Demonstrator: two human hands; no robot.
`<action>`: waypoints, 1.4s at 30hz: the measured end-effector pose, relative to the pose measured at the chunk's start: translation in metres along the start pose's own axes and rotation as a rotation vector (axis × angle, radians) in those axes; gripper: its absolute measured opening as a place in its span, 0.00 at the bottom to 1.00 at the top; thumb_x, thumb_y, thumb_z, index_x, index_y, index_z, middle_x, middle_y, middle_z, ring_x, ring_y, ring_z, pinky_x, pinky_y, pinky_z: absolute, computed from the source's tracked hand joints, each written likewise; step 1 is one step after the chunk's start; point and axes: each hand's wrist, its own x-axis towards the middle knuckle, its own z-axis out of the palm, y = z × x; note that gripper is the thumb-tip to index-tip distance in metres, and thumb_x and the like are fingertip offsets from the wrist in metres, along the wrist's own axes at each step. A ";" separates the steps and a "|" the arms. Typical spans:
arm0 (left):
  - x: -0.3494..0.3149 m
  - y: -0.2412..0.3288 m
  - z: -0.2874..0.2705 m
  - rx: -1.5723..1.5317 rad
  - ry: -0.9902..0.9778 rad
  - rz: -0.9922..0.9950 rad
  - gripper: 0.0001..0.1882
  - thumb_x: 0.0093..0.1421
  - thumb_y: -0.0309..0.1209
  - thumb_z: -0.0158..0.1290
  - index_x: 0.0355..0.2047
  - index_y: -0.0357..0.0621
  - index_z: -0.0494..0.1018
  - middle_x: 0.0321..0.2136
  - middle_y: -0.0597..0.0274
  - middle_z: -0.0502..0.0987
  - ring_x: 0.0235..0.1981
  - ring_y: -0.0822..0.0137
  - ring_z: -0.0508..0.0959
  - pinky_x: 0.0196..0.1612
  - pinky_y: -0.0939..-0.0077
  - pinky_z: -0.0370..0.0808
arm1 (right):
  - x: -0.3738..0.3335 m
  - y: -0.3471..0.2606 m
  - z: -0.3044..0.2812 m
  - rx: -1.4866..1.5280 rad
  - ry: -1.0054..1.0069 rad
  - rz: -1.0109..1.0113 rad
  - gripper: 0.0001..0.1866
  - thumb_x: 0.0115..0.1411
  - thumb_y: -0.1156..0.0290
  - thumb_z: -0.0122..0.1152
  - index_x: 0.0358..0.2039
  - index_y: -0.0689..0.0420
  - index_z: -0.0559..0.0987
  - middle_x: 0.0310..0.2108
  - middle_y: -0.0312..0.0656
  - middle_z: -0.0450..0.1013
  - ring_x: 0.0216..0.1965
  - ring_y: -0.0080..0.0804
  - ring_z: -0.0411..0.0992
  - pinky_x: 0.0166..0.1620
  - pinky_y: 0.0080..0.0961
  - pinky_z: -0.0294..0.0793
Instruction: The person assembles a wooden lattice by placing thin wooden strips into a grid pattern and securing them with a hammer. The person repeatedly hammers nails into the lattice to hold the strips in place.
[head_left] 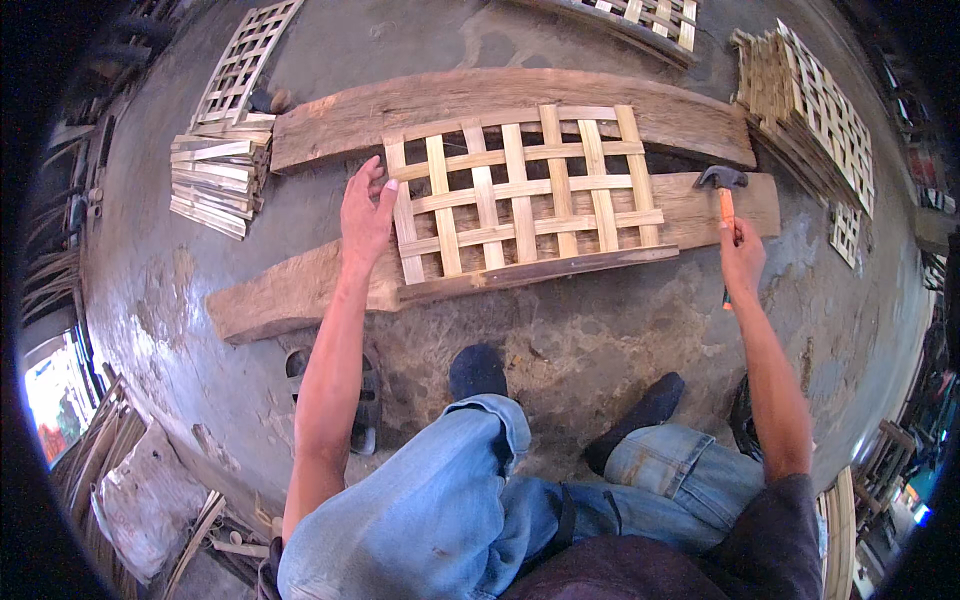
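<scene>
A lattice panel (519,190) of woven pale bamboo strips lies across two thick wooden planks, the far plank (440,98) and the near plank (290,290). Along its near side runs a darker wooden batten (540,272). At the panel's left edge is my left hand (367,218), fingers apart and the thumb against or just beside the outermost strip. My right hand (741,262) grips the orange handle of a claw hammer (724,192), its dark head raised or resting over the near plank's right end; I cannot tell which.
Finished lattice panels are stacked at the far right (815,125). On the left, a bundle of split strips (215,175) lies below another lattice panel (246,60). A further panel (650,18) is at the top. Sandals (366,405) rest on the concrete floor near my feet.
</scene>
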 end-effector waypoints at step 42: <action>0.056 0.096 -0.084 -0.749 -0.036 -0.048 0.19 0.68 0.41 0.51 0.45 0.35 0.75 0.38 0.60 0.79 0.37 0.75 0.77 0.43 0.78 0.74 | 0.044 -0.198 -0.119 0.041 0.014 -1.042 0.23 0.47 0.80 0.68 0.47 0.55 0.81 0.40 0.41 0.75 0.42 0.40 0.74 0.44 0.34 0.74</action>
